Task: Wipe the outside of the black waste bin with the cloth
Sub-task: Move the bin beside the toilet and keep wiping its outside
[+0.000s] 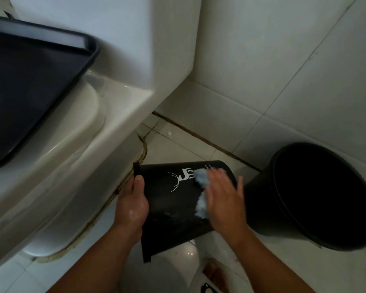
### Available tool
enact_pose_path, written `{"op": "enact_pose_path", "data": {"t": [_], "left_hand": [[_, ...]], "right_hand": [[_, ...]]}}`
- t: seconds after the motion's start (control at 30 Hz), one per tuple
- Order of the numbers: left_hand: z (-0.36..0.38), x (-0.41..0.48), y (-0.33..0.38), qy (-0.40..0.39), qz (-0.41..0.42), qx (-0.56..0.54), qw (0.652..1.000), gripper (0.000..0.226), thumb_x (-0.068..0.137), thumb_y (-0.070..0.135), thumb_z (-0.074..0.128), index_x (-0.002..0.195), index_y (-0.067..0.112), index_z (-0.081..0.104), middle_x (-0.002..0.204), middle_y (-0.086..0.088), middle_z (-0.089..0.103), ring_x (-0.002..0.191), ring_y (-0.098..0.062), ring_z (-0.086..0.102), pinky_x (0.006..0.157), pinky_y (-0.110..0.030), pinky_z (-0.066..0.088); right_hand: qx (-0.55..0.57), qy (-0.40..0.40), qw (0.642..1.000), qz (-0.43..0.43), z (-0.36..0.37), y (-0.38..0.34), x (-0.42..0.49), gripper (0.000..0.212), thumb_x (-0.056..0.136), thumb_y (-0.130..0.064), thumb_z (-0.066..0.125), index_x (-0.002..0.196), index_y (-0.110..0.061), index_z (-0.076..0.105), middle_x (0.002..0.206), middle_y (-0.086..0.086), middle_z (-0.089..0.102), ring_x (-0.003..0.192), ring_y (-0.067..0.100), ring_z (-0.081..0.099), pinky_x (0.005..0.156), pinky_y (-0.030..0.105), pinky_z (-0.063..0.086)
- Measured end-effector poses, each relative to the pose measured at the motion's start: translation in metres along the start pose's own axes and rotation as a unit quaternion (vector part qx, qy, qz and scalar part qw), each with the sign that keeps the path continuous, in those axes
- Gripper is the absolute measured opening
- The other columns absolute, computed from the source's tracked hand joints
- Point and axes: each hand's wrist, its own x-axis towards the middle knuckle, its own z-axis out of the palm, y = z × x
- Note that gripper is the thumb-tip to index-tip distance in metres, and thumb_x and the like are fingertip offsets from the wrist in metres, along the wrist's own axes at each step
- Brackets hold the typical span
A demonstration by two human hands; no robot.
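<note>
A black waste bin (171, 210) with a white deer print lies tipped on its side above the floor, its rim toward the toilet. My left hand (133, 203) grips it at the rim, thumb on the outer wall. My right hand (224, 197), blurred, lies flat on the bin's side and presses a light blue cloth (200, 187) against it. Most of the cloth is hidden under the palm.
A white toilet (68, 144) with a dark tray (30, 85) on its seat fills the left. A second, larger black bin (317, 197) stands upright at the right against the tiled wall (283, 81). White floor tiles (173, 144) lie between; a foot (215, 273) shows below.
</note>
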Motion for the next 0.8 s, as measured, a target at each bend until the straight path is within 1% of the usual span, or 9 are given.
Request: {"op": "enact_pose_path", "data": {"t": [0.07,0.13,0.27,0.33,0.4,0.47,0.57,0.63,0.8], "left_hand": [[0.001,-0.003,0.0,0.01,0.011,0.011,1.0,0.057,0.094,0.064,0.04,0.135,0.029,0.061,0.133,-0.004,0.062,0.121,-0.026,0.058,0.11,-0.047,0.043],[0.002,-0.001,-0.003,0.009,0.006,0.019,1.0,0.074,0.08,0.075,0.038,0.136,0.032,0.059,0.136,-0.005,0.06,0.124,-0.028,0.057,0.11,-0.053,0.043],[0.001,0.002,0.001,-0.002,-0.004,0.019,1.0,0.055,0.09,0.067,0.039,0.122,0.031,0.066,0.116,-0.009,0.07,0.105,-0.029,0.068,0.096,-0.054,0.054],[-0.002,0.002,0.003,-0.017,0.005,0.017,1.0,0.041,0.101,0.054,0.039,0.117,0.029,0.068,0.108,-0.008,0.072,0.099,-0.027,0.07,0.092,-0.052,0.056],[-0.002,0.004,0.003,-0.015,0.009,0.022,1.0,0.043,0.098,0.057,0.041,0.121,0.031,0.067,0.115,-0.007,0.069,0.106,-0.028,0.067,0.098,-0.054,0.052],[-0.002,0.008,0.002,-0.004,0.019,0.025,1.0,0.051,0.091,0.061,0.043,0.128,0.033,0.064,0.127,-0.005,0.065,0.117,-0.027,0.061,0.107,-0.053,0.047],[0.001,0.01,-0.004,0.003,0.023,0.028,0.999,0.062,0.085,0.07,0.041,0.131,0.034,0.062,0.132,-0.005,0.062,0.12,-0.028,0.059,0.108,-0.054,0.046],[0.003,0.008,-0.006,0.005,0.024,0.029,0.999,0.068,0.081,0.074,0.038,0.13,0.033,0.062,0.131,-0.006,0.062,0.12,-0.029,0.059,0.107,-0.055,0.046],[0.001,0.016,-0.001,0.004,0.02,0.026,0.999,0.037,0.104,0.045,0.04,0.121,0.025,0.066,0.11,-0.005,0.068,0.102,-0.025,0.064,0.093,-0.041,0.05]], "right_hand": [[0.05,0.024,0.991,0.12,0.002,0.003,0.005,0.05,0.103,-0.039,0.022,0.149,-0.028,0.039,0.157,-0.002,0.041,0.149,0.015,0.027,0.121,0.058,0.015],[0.103,0.054,0.984,0.137,0.003,-0.028,-0.001,0.048,0.103,-0.035,0.026,0.148,-0.029,0.039,0.156,-0.003,0.04,0.15,0.017,0.024,0.12,0.059,0.017],[0.098,-0.008,0.98,-0.172,0.006,-0.084,-0.036,0.053,0.1,-0.035,0.037,0.152,-0.033,0.032,0.159,-0.007,0.035,0.152,0.015,0.016,0.12,0.058,0.012],[0.06,-0.018,0.967,-0.246,0.007,-0.068,-0.036,0.056,0.1,-0.038,0.041,0.155,-0.031,0.029,0.161,-0.006,0.032,0.153,0.015,0.014,0.119,0.061,0.01],[0.021,-0.004,0.98,-0.198,0.009,-0.041,-0.026,0.054,0.103,-0.044,0.027,0.155,-0.027,0.029,0.162,-0.003,0.03,0.153,0.018,0.017,0.117,0.066,0.016],[0.015,0.006,0.998,-0.063,0.009,-0.009,-0.011,0.056,0.103,-0.044,0.015,0.154,-0.028,0.03,0.161,-0.003,0.031,0.151,0.017,0.02,0.117,0.067,0.019],[0.081,0.034,0.988,0.123,0.012,0.017,-0.001,0.05,0.105,-0.04,0.019,0.153,-0.031,0.031,0.161,-0.004,0.032,0.151,0.012,0.015,0.121,0.06,0.011],[0.116,0.065,0.977,0.165,0.014,-0.007,-0.008,0.049,0.104,-0.034,0.027,0.153,-0.029,0.032,0.161,-0.002,0.032,0.152,0.015,0.014,0.121,0.06,0.013],[0.073,0.027,0.984,-0.16,0.016,-0.076,-0.044,0.057,0.098,-0.038,0.036,0.154,-0.028,0.03,0.16,-0.005,0.034,0.152,0.017,0.02,0.118,0.058,0.016]]}}
